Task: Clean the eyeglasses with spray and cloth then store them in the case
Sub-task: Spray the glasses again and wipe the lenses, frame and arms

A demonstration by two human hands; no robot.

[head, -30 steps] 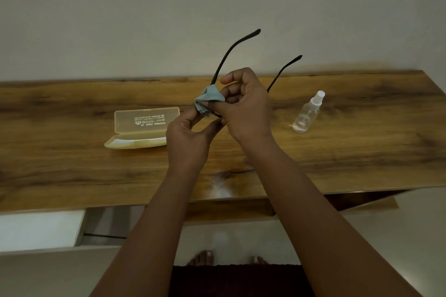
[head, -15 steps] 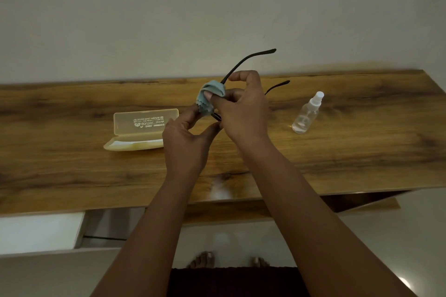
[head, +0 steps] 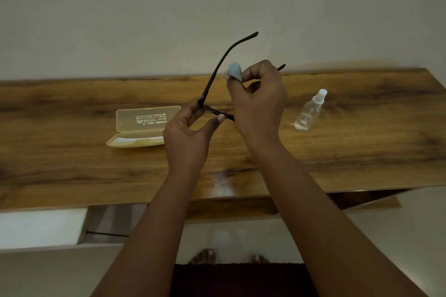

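Your left hand [head: 185, 132] pinches the thin black-framed eyeglasses [head: 218, 75] at the front frame, by the hinge corner, thumb and fingers curled onto it. One temple runs up and away from that hand toward the wall; the other shows only as a tip past your right hand [head: 259, 101]. The frame's front bar lies crosswise between your two hands, its far end hidden behind the right one.

Your right hand is curled around the small bunched pale-blue cloth [head: 234, 71], which pokes out above the fingertips, just beside the raised temple and above the front bar. Whether it touches a lens you cannot tell.

The open translucent yellow plastic case [head: 144, 125] lies on the wooden tabletop [head: 72, 164], just beyond and to the outer side of your left hand, long axis across you; that hand is nearer for storing. The clear plastic spray bottle [head: 310, 112] leans outboard of your right hand.
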